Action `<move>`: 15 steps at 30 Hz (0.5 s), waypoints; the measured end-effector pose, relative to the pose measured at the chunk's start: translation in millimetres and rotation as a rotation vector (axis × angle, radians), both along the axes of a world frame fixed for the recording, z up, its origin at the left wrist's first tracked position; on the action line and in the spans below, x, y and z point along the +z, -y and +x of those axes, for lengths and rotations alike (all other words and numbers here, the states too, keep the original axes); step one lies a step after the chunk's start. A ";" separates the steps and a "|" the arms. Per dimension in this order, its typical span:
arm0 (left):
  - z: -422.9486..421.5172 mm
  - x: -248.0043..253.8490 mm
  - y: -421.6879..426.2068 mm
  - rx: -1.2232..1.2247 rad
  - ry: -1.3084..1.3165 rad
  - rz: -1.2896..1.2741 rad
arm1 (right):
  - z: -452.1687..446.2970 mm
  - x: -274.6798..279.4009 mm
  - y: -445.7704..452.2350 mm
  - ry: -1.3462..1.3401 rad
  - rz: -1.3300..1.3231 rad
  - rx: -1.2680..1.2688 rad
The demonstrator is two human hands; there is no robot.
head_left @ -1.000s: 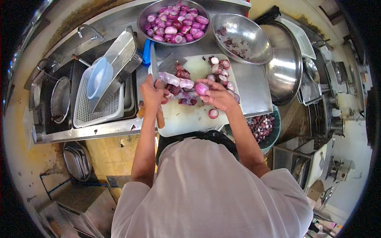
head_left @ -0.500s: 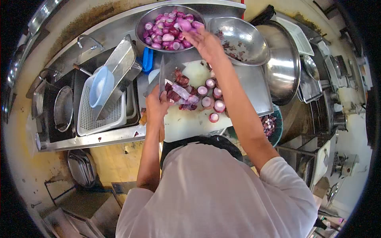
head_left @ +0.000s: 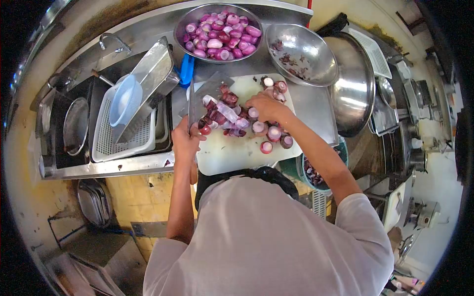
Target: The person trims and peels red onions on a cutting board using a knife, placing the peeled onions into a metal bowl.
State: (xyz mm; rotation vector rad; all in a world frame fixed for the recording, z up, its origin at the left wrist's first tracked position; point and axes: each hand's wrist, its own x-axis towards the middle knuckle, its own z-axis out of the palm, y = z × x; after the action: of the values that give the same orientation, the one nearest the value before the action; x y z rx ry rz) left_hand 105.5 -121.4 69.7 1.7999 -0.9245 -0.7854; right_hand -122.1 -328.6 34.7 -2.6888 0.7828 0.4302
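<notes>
My left hand is closed around a knife, its blade pointing away over the left edge of the white cutting board. Purple peels and skins are heaped mid-board, right of the blade. My right hand reaches down among the trimmed onions on the board's right side; its fingers are bent over the onions, and what they hold, if anything, is hidden. Behind the board, a steel bowl holds many peeled purple onions.
A second steel bowl with skin scraps stands behind the board, beside a large steel pot. On the left, the sink holds a white basket and a blue strainer. A bin of scraps stands below right.
My right hand carried a peeled onion to the bowl behind, left it there and came back to the onions on the board. My left hand still holds the knife.
</notes>
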 end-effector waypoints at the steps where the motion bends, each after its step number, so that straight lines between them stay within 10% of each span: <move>1: -2.5 1.0 1.6 -0.012 -0.006 -0.002 | -1.5 -5.8 -0.2 0.084 0.032 0.007; 15: -10.0 -0.5 4.5 -0.079 -0.037 0.041 | -9.8 9.9 -7.7 0.533 0.217 -0.204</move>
State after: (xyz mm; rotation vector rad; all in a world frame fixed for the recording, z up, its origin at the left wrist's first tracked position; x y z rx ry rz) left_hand 95.5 -125.9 69.2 1.7872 -0.9666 -0.8905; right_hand -132.0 -320.9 44.6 -2.3243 0.7783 -0.2334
